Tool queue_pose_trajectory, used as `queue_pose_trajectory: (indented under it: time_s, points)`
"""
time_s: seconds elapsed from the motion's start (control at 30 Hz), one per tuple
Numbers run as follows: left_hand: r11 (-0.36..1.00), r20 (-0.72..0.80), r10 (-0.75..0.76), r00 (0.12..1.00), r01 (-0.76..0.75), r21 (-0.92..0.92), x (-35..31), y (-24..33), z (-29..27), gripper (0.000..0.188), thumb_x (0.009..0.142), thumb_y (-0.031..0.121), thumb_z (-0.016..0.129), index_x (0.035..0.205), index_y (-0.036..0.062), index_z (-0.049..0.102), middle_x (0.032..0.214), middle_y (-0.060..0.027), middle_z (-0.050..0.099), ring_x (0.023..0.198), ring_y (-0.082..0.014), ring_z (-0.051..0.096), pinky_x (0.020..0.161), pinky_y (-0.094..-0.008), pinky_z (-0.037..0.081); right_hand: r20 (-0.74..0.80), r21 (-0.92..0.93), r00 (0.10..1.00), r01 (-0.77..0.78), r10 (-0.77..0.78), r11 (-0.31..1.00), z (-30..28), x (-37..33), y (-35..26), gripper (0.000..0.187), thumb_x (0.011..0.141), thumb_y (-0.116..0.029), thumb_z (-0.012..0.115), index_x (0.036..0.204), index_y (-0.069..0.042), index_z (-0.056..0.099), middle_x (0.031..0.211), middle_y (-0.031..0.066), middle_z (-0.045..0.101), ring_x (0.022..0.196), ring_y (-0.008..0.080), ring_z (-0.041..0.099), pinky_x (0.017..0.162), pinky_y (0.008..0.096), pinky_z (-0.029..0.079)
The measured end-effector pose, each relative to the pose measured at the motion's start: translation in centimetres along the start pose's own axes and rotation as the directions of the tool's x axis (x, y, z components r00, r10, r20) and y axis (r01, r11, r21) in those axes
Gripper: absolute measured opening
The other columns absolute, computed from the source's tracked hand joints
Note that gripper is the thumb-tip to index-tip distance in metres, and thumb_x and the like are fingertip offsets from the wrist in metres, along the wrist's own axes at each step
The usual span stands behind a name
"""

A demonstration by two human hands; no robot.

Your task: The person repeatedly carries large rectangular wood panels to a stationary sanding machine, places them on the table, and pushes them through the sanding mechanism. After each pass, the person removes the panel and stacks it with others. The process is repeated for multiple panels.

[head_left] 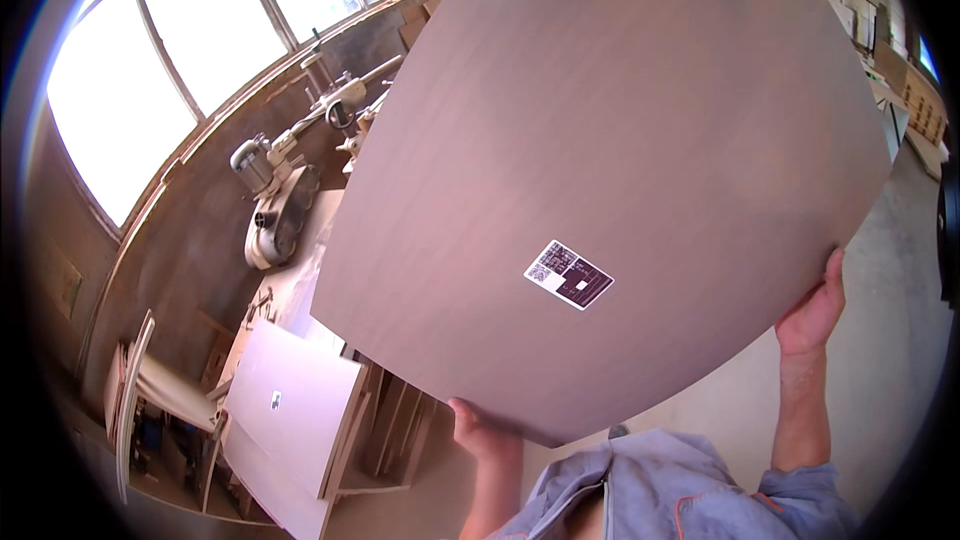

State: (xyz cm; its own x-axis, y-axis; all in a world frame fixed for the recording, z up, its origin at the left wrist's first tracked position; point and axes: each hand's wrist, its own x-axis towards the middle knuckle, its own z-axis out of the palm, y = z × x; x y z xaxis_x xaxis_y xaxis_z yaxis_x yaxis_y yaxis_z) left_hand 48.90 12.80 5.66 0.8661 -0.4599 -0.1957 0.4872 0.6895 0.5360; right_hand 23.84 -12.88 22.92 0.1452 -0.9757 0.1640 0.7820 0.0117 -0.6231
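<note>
A large flat brown-grey board fills most of the head view, raised in front of me and tilted. On its face, near the lower middle, is a small black and white label. My left hand grips the board's near edge at the lower left, with the thumb over the face and the other fingers hidden beneath. At the right edge, my right hand closes on the board near its corner, its fingers partly hidden behind the panel.
Left of the board stands a woodworking machine with a motor, on a worktable under large windows. Pale panels with a small label lean below it. Stacked boards and boxes stand at the far right.
</note>
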Motion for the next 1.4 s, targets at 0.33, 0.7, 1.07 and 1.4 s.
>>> queue_pose_trajectory:
  time_s: [0.33, 0.7, 1.07, 1.4]
  points:
    - [0.99, 0.029, -0.115, 0.993, 0.112, 0.086, 10.6, -8.2, 3.5, 0.066, 0.097, 0.051, 0.039, 0.145, 0.0067, 0.032, 0.147, -0.0093, 0.037, 0.135, -0.0313, 0.033, 0.113, -0.0461, 0.025, -0.022, 0.016, 0.997, 0.079, -0.078, 0.997, -5.3, 8.4, 5.2, 0.059, 0.098, -0.047, 0.046, 0.141, -0.007, 0.04, 0.14, 0.0059, 0.046, 0.128, 0.0247, 0.043, 0.104, 0.0411, 0.037]
    - [0.954, 0.273, -0.285, 0.919, 0.245, 0.172, 27.4, -15.7, -2.6, 0.064, 0.093, 0.056, 0.047, 0.135, 0.0095, 0.046, 0.134, -0.0071, 0.05, 0.124, -0.0291, 0.044, 0.106, -0.0467, 0.034, 0.275, 0.168, 0.95, 0.105, -0.149, 0.98, -15.5, 9.0, 20.9, 0.061, 0.1, -0.047, 0.04, 0.144, -0.006, 0.035, 0.144, 0.0083, 0.042, 0.132, 0.0292, 0.04, 0.108, 0.0453, 0.033]
    - [0.889, 0.601, -0.349, 0.719, 0.052, 0.455, 45.2, -16.1, 10.6, 0.051, 0.076, 0.029, 0.08, 0.115, 0.0046, 0.057, 0.104, -0.0029, 0.064, 0.095, -0.017, 0.06, 0.082, -0.0327, 0.048, -0.239, 0.264, 0.964, 0.183, -0.119, 0.947, -14.2, 18.5, 31.7, 0.069, 0.095, -0.055, 0.045, 0.142, -0.006, 0.038, 0.141, 0.0114, 0.044, 0.128, 0.0332, 0.043, 0.103, 0.0496, 0.038]
    - [0.57, 0.621, -0.714, 0.324, -0.247, 0.784, 63.1, -13.3, 25.9, 0.019, 0.075, 0.006, 0.078, 0.088, -0.0021, 0.067, 0.077, 0.0004, 0.063, 0.071, -0.0061, 0.054, 0.062, -0.0223, 0.04, -0.305, 0.31, 0.952, 0.063, 0.036, 0.949, -20.0, 31.8, 38.8, 0.07, 0.094, -0.057, 0.045, 0.142, -0.006, 0.038, 0.14, 0.0113, 0.045, 0.126, 0.0331, 0.044, 0.102, 0.0498, 0.038]
